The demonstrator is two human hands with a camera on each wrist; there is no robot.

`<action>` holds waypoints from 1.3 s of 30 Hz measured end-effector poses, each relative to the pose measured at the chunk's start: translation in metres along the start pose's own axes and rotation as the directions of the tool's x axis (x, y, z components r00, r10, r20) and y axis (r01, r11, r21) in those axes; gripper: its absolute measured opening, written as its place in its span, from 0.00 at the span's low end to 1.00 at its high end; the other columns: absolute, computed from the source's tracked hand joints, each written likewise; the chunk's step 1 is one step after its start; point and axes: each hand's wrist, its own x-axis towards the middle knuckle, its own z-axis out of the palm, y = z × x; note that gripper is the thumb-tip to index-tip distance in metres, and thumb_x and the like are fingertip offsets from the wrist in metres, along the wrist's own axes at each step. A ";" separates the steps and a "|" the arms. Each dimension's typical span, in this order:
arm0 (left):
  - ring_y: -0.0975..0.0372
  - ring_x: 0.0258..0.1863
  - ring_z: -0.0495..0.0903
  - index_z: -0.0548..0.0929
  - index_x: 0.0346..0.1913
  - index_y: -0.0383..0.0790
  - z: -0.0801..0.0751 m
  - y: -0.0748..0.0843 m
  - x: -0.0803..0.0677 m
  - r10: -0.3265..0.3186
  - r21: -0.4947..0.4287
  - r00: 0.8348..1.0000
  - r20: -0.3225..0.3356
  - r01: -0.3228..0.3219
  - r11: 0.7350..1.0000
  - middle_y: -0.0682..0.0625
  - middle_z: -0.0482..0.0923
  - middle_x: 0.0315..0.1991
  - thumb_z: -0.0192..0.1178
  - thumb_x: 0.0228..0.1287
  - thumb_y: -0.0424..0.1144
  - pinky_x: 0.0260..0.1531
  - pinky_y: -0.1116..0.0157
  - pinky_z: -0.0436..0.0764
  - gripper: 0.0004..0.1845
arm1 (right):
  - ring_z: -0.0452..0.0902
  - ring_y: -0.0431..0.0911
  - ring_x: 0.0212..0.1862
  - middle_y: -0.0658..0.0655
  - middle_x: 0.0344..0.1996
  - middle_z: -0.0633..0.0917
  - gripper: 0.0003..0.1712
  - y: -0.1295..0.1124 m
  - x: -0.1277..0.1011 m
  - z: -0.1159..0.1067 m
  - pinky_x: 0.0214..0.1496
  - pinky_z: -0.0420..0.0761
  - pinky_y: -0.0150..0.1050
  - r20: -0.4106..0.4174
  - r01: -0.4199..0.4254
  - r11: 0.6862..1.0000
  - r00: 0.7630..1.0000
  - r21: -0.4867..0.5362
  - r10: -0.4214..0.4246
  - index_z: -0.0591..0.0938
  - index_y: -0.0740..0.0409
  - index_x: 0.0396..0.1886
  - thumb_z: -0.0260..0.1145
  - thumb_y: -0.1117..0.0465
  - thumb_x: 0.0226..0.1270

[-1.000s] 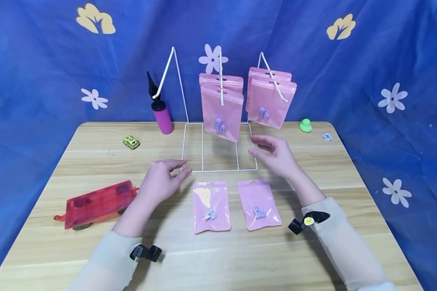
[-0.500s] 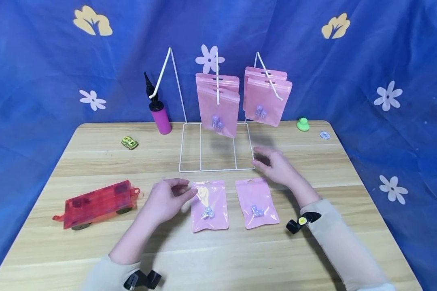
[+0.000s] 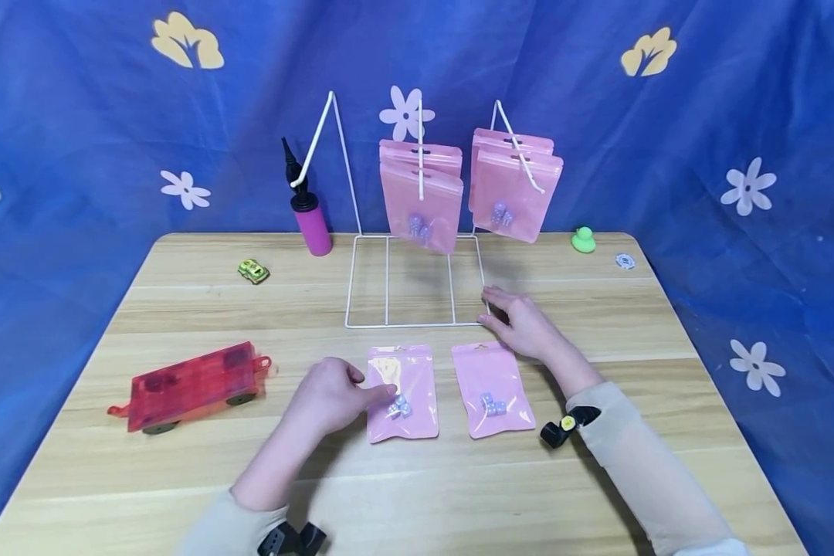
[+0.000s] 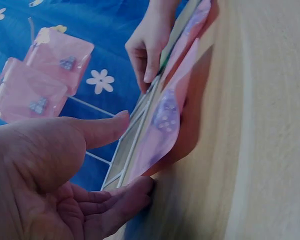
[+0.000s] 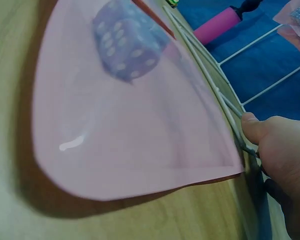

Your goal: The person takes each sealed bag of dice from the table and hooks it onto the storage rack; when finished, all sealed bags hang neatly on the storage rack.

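Two pink pouches with purple dice lie flat on the wooden table (image 3: 181,479). My left hand (image 3: 374,384) is relaxed, and its fingertips (image 4: 132,192) touch the left edge of the left pouch (image 3: 406,401) (image 4: 165,125). The right pouch (image 3: 493,390) (image 5: 130,125) lies untouched beside it. My right hand (image 3: 492,307) (image 4: 146,50) rests with straight fingers on the front right corner of the white wire rack (image 3: 417,324), thumb (image 5: 252,125) on the wire. More pink pouches (image 3: 422,197) (image 3: 514,185) hang from the rack's hooks.
A red translucent toy wagon (image 3: 191,384) sits at the left. A small yellow-green car (image 3: 252,271) and a magenta hand pump (image 3: 310,224) stand behind it. A green toy (image 3: 583,240) and a small white disc (image 3: 624,261) lie at the back right. Blue flowered cloth hangs behind.
My left hand came down and toward me from the rack's front left corner onto the left pouch. My right hand sank onto the rack's front right corner.
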 end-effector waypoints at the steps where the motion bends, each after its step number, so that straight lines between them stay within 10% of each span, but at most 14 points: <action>1: 0.64 0.18 0.51 0.61 0.14 0.49 0.001 0.002 0.001 -0.001 0.011 1.000 -0.003 0.001 1.000 0.58 0.50 0.14 0.80 0.53 0.62 0.19 0.65 0.54 0.38 | 0.65 0.56 0.78 0.65 0.75 0.73 0.33 0.000 0.000 0.001 0.81 0.62 0.52 -0.004 0.002 1.000 1.000 -0.003 -0.002 0.75 0.69 0.73 0.66 0.51 0.81; 13: 0.58 0.27 0.76 0.85 0.23 0.45 0.007 -0.002 0.011 -0.048 0.014 0.999 -0.010 0.048 0.999 0.53 0.80 0.24 0.85 0.48 0.48 0.27 0.62 0.74 0.18 | 0.63 0.59 0.79 0.68 0.76 0.70 0.32 0.002 0.000 0.007 0.80 0.62 0.53 -0.012 0.067 0.995 0.998 -0.072 -0.068 0.75 0.72 0.72 0.66 0.52 0.81; 29: 0.58 0.30 0.79 0.85 0.26 0.45 0.011 -0.006 0.006 0.054 0.007 0.998 0.008 -0.054 0.998 0.53 0.81 0.26 0.72 0.64 0.39 0.37 0.57 0.80 0.10 | 0.62 0.60 0.79 0.69 0.75 0.69 0.29 0.007 -0.001 0.015 0.82 0.58 0.54 0.018 0.154 0.973 0.988 -0.171 -0.153 0.75 0.72 0.71 0.61 0.54 0.84; 39: 0.59 0.23 0.74 0.74 0.43 0.36 -0.001 -0.013 0.003 0.164 -0.192 0.987 -0.008 -0.162 0.968 0.49 0.74 0.24 0.58 0.80 0.37 0.25 0.61 0.76 0.08 | 0.63 0.60 0.78 0.69 0.74 0.71 0.28 0.005 -0.001 0.014 0.82 0.58 0.54 0.005 0.138 0.984 0.990 -0.116 -0.139 0.76 0.72 0.70 0.64 0.55 0.82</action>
